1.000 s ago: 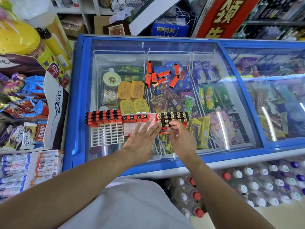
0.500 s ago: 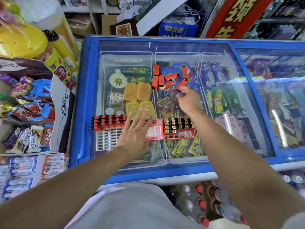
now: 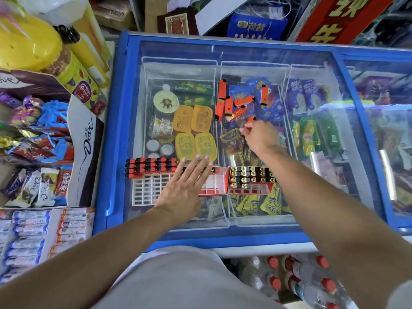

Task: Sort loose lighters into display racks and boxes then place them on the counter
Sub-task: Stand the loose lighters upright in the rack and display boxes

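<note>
Left hand (image 3: 185, 188) flat, fingers straight, pressing plastic grid rack (image 3: 214, 182); right hand (image 3: 259, 136) apparently pinches slim orange lighter (image 3: 247, 124) on glass lid (image 3: 312, 63).

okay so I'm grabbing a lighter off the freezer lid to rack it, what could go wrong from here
1. The right hand pinches one orange lighter right beside the loose pile; lifting carelessly could scatter the others across the glass lid.
2. The left hand lies flat on the middle rack; a shove might slide it into the white rack or the filled rack.
</note>
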`<state>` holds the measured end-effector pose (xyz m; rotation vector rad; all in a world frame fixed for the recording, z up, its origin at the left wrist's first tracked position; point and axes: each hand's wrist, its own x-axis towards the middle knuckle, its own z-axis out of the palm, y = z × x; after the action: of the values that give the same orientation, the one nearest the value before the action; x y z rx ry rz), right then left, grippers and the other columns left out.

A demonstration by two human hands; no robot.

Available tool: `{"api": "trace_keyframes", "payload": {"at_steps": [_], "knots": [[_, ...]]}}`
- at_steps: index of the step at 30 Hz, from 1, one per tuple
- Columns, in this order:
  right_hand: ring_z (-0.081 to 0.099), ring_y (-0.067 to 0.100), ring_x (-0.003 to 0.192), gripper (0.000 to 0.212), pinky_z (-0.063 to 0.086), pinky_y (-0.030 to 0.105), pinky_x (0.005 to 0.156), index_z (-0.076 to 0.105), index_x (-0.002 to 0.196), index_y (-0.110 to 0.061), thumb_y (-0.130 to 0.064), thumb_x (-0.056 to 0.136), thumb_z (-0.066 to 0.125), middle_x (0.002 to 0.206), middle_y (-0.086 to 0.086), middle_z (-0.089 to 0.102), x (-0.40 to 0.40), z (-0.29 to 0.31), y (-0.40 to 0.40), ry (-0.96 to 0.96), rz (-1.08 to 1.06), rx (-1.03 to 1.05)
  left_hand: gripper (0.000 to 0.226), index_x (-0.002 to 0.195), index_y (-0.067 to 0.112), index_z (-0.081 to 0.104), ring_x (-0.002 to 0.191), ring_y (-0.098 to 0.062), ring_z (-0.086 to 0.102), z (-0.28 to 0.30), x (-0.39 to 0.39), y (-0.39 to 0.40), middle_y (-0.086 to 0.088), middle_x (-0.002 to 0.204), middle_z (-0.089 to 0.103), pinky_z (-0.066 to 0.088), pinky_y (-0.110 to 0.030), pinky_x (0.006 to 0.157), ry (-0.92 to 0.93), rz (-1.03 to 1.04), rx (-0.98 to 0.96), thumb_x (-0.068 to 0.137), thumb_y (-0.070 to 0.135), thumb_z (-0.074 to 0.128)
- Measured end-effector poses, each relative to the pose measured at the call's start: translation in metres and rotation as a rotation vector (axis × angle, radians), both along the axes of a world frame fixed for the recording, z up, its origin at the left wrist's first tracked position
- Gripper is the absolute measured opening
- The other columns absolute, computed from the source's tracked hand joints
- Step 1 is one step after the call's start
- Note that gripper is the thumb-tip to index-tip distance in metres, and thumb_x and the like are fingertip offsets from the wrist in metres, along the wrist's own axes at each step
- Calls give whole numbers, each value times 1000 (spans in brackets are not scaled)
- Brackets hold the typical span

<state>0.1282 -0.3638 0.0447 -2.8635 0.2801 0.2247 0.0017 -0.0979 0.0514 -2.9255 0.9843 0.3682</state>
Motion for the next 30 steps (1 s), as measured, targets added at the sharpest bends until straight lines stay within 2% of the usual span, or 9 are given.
{"api": "trace_keyframes", "payload": {"at_steps": [3, 7, 9, 13, 17, 20, 23, 26, 30], "knots": [[70, 15, 98, 30, 55, 32, 89, 70, 116, -17, -30, 89, 75, 112, -1, 73, -5, -1, 4, -26, -117, 196, 100, 151, 9, -32, 147, -28, -36, 1, 1, 1, -11, 161, -35, -20, -52, 120, 16, -14, 17, 96, 44, 43], [62, 24, 115, 56, 49, 34, 100, 56, 131, -10, -16, 81, 82, 131, 7, 60, 4, 16, 9, 151, -393, 473, 100, 150, 9, -34, 147, -28, -36, 4, 1, 1, -11, 160, -36, -17, -53, 121, 44, -19, 25, 96, 43, 43], [60, 22, 113, 56, 50, 35, 99, 54, 134, -13, -8, 84, 79, 137, 7, 56, 6, 18, 13, 253, -385, 485, 100, 150, 10, -35, 147, -28, -36, 6, 2, 2, -10, 160, -38, -15, -52, 122, 65, -15, 27, 96, 42, 43], [61, 5, 79, 41, 47, 19, 61, 59, 127, -21, -7, 90, 71, 127, 1, 61, -4, 24, 15, 151, -298, 490, 97, 150, 12, -35, 147, -27, -36, 9, 4, 1, -8, 160, -38, -13, -52, 123, 95, -13, 27, 97, 41, 42], [65, 2, 92, 31, 51, 21, 84, 62, 118, -28, -20, 90, 74, 109, -12, 67, -42, 69, 1, -78, -240, 575, 98, 150, 16, -33, 146, -27, -36, 15, 2, -2, -9, 160, -38, -16, -52, 122, 121, 17, 7, 99, 43, 45], [67, 6, 82, 26, 53, 25, 82, 67, 98, -37, -23, 82, 82, 93, -13, 71, -86, 104, -12, -109, -161, 598, 93, 154, 19, -27, 145, -28, -38, 24, -2, -12, -11, 158, -41, -17, -52, 121, 90, -27, -31, 100, 41, 45], [67, 4, 83, 25, 50, 21, 73, 67, 95, -34, -25, 80, 84, 92, -14, 71, -127, 131, -20, 37, -106, 548, 84, 156, 20, -23, 146, -28, -37, 31, -11, -33, -9, 159, -37, -18, -52, 121, 71, -193, -23, 103, 39, 40], [63, -4, 84, 25, 43, 16, 69, 66, 93, -30, -26, 77, 86, 89, -19, 66, -153, 126, -25, 143, -107, 449, 84, 157, 16, -21, 147, -34, -33, 28, -25, -49, -11, 162, -30, -13, -59, 120, 34, -284, 71, 102, 45, 36], [61, -3, 76, 20, 49, 21, 68, 68, 88, -33, -28, 78, 85, 82, -21, 64, -172, 94, -19, 91, -89, 362, 91, 155, 12, -25, 147, -35, -33, 24, -32, -53, -11, 162, -32, -11, -60, 119, 64, -268, 149, 100, 43, 41]]}}
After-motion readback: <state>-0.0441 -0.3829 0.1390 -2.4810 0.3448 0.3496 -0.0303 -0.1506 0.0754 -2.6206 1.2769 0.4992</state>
